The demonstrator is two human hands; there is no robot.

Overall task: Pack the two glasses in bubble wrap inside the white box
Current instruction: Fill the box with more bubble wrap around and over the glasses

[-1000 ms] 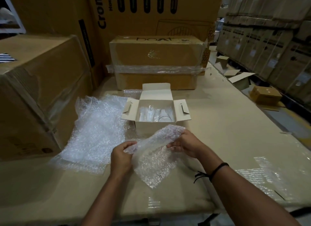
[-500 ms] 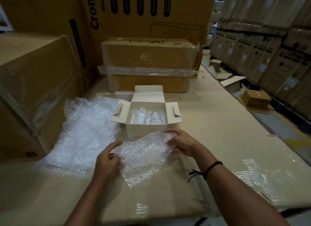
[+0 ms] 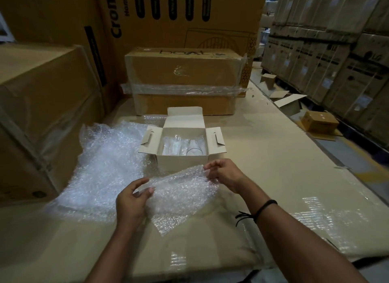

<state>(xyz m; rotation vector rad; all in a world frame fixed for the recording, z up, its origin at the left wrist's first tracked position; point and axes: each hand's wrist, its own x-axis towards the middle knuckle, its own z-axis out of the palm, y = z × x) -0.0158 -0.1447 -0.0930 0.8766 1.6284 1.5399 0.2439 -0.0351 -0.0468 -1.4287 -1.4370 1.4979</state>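
We count one white box point(image 3: 181, 161) and two glasses in it, the left glass point(image 3: 171, 145) and the right glass point(image 3: 194, 148). We count two sheets of bubble wrap, a small sheet point(image 3: 179, 190) and a large sheet point(image 3: 105, 162). We see two hands, the left hand point(image 3: 130, 200) and the right hand point(image 3: 225, 175). We count three big brown cartons: the taped carton point(image 3: 183, 76), the left carton point(image 3: 42, 105) and the tall carton point(image 3: 168, 36).

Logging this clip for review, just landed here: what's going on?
A person holds a small bubble wrap sheet stretched between both hands, the left hand pinching its left edge, the right hand its right corner, just in front of the open white box. Clear glasses sit inside the box. A larger bubble wrap sheet lies left of it.
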